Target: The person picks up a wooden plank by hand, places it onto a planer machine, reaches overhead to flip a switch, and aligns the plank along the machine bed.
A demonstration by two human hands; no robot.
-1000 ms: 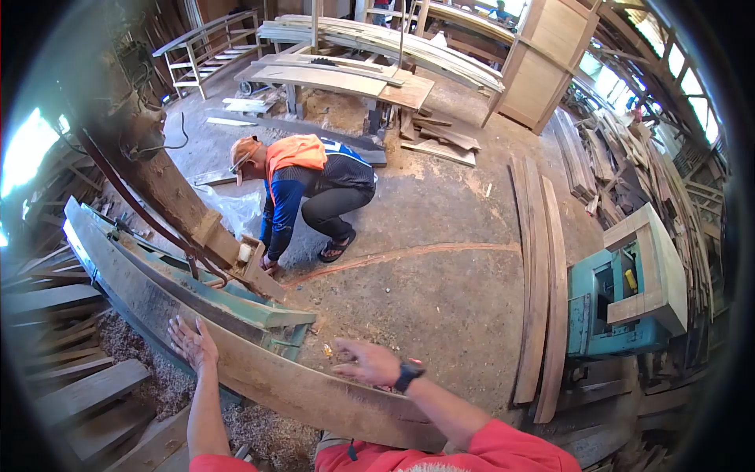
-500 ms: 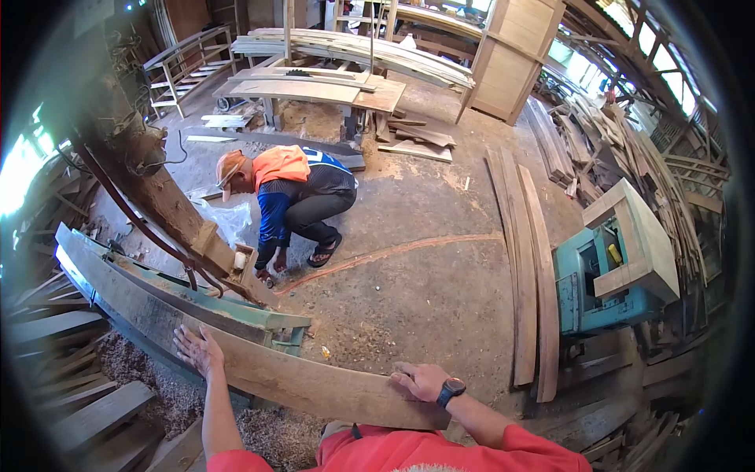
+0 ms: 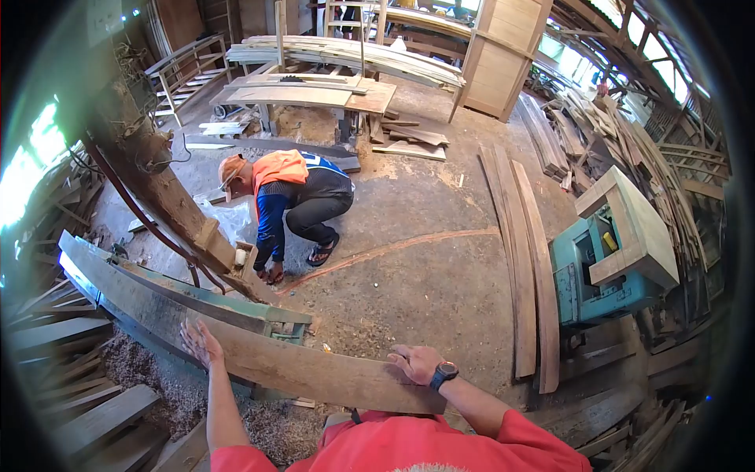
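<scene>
A long wooden board (image 3: pixel 299 366) runs from the far left to just in front of my body, its broad face tilted up. It rests along a green metal machine bed (image 3: pixel 267 315). My left hand (image 3: pixel 202 344) is against the board's near side, fingers spread and stretched out. Near the board's right end, my right hand (image 3: pixel 417 364), with a dark watch (image 3: pixel 444 374) on its wrist, lies over the upper edge with its fingers bent around it. The fingertips there are partly hidden.
A co-worker (image 3: pixel 295 197) in an orange cap crouches beyond the machine, both hands near the floor. A wooden post (image 3: pixel 169 189) stands at left. Long planks (image 3: pixel 519 267) and a teal machine (image 3: pixel 590 271) are at right. Shavings (image 3: pixel 149 377) and offcuts lie at lower left.
My left hand's fingers point more upward along the board. My right hand keeps its place near the board's end. The co-worker's hands have come closer together, and the view has shifted slightly.
</scene>
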